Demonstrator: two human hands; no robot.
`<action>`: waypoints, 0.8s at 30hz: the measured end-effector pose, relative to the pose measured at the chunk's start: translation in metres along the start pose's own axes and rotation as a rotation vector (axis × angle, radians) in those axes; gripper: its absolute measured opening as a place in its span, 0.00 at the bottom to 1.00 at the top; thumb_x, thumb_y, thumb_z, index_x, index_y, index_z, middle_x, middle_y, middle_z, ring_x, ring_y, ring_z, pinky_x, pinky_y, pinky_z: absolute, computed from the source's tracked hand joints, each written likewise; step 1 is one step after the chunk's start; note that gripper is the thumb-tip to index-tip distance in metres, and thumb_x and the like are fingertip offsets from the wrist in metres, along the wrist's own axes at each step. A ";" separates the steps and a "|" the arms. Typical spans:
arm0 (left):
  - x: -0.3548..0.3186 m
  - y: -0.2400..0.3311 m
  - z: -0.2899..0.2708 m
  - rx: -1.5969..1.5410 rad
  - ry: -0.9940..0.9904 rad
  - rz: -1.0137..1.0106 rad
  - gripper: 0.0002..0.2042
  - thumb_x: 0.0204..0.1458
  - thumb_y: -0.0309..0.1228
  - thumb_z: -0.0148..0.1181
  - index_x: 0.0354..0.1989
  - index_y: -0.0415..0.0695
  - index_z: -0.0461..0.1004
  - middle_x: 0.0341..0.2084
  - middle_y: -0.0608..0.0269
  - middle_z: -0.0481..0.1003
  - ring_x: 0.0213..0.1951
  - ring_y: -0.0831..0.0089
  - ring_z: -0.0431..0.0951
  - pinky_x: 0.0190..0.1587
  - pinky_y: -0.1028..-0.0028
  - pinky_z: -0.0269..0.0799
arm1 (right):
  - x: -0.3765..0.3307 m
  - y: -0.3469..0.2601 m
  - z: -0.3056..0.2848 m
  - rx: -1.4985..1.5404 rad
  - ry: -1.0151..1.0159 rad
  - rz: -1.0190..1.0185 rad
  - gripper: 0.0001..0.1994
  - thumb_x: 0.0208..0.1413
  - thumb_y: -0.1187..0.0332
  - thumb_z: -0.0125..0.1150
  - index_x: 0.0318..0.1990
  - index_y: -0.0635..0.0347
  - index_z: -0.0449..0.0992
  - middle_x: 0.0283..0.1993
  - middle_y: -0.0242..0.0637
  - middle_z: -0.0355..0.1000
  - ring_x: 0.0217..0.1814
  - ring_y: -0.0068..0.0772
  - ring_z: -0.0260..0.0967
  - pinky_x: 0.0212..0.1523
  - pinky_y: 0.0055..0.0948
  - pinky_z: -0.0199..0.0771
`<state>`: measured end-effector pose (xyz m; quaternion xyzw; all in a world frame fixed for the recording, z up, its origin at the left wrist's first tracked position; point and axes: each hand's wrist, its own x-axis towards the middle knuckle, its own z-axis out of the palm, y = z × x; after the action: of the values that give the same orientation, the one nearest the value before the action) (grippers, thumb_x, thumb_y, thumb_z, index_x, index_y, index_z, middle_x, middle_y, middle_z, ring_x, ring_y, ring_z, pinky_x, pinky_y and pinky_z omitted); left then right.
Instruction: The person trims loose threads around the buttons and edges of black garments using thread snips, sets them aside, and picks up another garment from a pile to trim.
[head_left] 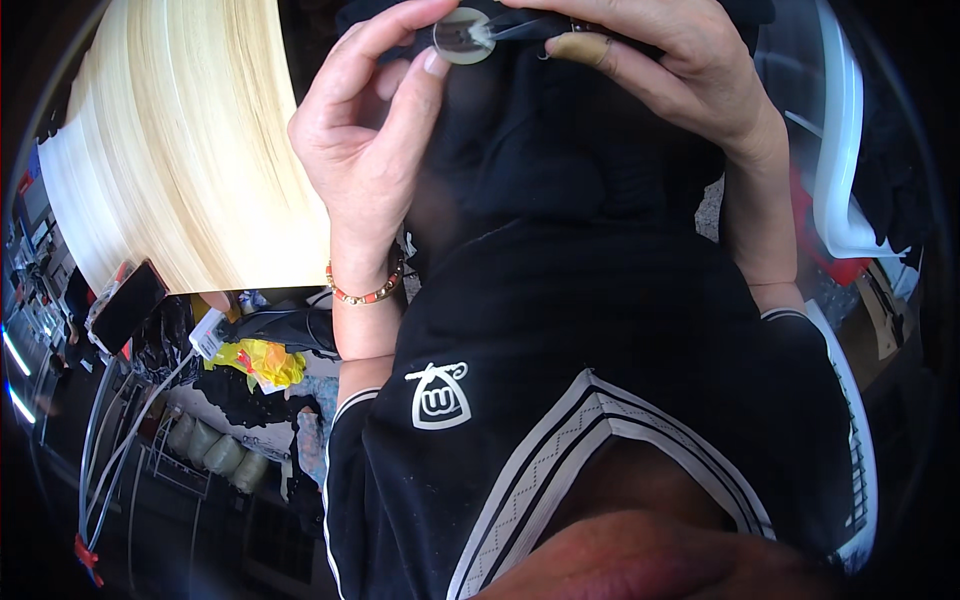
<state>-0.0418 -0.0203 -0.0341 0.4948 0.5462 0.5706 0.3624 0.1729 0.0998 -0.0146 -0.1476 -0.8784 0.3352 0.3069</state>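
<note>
At the top of the head view, my left hand (368, 135) is closed, pinching a small round disc (449, 47) between thumb and fingertips. The disc has a pale, greenish rim and a dark, see-through-looking middle; its exact kind cannot be told. My right hand (690, 75) is closed on a thin, shiny pointed tool (520, 26), whose tip meets a whitish patch on the disc's right side. A tan cover (582, 48) wraps one fingertip of that hand. The upper frame edge cuts off part of both hands.
A pale wood-grained tabletop (200, 130) lies to the left. Beyond its near edge are a dark phone (130, 305), a white plug block (208, 333) with cables, and a yellow plastic bag (262, 363). A curved white panel (838, 130) stands at the right.
</note>
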 end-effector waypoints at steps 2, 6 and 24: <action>0.000 -0.001 0.000 0.009 -0.010 -0.005 0.15 0.56 0.17 0.59 0.53 0.33 0.76 0.48 0.51 0.79 0.49 0.72 0.80 0.55 0.76 0.74 | -0.002 0.002 0.001 -0.016 -0.002 -0.010 0.18 0.51 0.71 0.71 0.51 0.61 0.80 0.32 0.38 0.70 0.27 0.33 0.69 0.28 0.28 0.69; 0.000 0.000 0.000 0.019 -0.015 -0.006 0.15 0.56 0.17 0.59 0.53 0.33 0.76 0.48 0.51 0.79 0.49 0.72 0.80 0.55 0.76 0.74 | -0.002 0.001 0.007 0.026 0.013 0.018 0.18 0.51 0.70 0.71 0.51 0.61 0.80 0.32 0.37 0.69 0.27 0.34 0.69 0.27 0.28 0.69; -0.004 -0.006 -0.003 -0.019 0.045 -0.162 0.13 0.58 0.22 0.62 0.51 0.34 0.77 0.46 0.55 0.80 0.46 0.75 0.80 0.53 0.79 0.73 | 0.005 0.003 0.029 0.309 0.134 0.095 0.14 0.56 0.75 0.66 0.50 0.66 0.79 0.29 0.35 0.69 0.26 0.25 0.64 0.28 0.25 0.65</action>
<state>-0.0445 -0.0237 -0.0400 0.4327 0.5868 0.5556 0.3997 0.1507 0.0904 -0.0314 -0.1622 -0.7861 0.4698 0.3675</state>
